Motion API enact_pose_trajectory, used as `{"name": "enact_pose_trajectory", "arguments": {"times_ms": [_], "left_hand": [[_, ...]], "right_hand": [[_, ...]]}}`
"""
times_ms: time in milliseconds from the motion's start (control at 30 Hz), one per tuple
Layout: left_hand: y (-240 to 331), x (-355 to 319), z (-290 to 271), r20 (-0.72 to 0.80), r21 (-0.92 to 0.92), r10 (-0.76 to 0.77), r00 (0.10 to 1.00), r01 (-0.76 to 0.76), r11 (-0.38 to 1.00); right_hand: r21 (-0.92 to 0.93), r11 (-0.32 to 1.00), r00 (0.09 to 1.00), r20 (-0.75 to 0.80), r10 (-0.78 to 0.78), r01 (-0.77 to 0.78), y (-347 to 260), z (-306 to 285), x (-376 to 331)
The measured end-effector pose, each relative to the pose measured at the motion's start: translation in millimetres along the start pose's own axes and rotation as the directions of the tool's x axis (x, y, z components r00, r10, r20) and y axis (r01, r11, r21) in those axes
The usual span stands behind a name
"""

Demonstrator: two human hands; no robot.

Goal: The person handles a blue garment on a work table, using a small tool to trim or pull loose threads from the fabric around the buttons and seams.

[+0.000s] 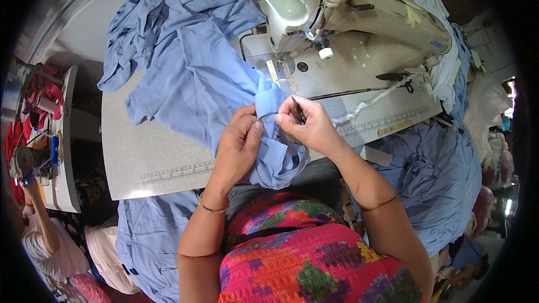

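Both hands pinched on blue garment (196, 78) at near table edge, left hand (238, 140) gripping fold, right hand (309, 126) also holding small dark tool (296, 109); cloth runs far-left from hands, sewing machine (348, 17) far-right.

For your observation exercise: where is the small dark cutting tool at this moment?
In the head view, the small dark tool is pinched in the right hand, just right of the blue cloth and in front of the sewing machine.
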State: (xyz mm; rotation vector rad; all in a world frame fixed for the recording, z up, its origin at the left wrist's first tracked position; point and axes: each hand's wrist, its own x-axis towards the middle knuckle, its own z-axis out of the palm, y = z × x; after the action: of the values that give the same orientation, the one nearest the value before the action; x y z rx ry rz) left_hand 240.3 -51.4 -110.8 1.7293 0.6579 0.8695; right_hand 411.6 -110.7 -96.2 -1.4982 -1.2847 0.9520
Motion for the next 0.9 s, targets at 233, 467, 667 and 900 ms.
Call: {"name": "enact_pose_trajectory", "arguments": {"times_ms": [233,467,667,900], "left_hand": [[-2.2,0.5,0.6,0.002,0.027,0.017,1.000,-0.017,0.999],[-2.6,0.2,0.3,-0.010,0.042,0.034,0.999,-0.033,0.999],[-1.2,0.4,1.6,-0.020,0.081,0.057,0.998,-0.055,0.995],[2.8,0.1,3.1,-0.031,0.102,0.035,0.999,-0.032,0.994]], "right_hand": [[-0.470,0.841,0.959,0.053,-0.277,0.269,-13.0,-5.6,-9.7],[-0.694,0.622,0.909,0.116,-0.400,0.362,-19.3,-6.7,-9.6],[-0.761,0.514,0.881,0.155,-0.448,0.395,-21.3,-5.5,-9.0],[-0.820,0.410,0.864,0.189,-0.466,0.400,-29.2,-3.9,-11.1]]}}
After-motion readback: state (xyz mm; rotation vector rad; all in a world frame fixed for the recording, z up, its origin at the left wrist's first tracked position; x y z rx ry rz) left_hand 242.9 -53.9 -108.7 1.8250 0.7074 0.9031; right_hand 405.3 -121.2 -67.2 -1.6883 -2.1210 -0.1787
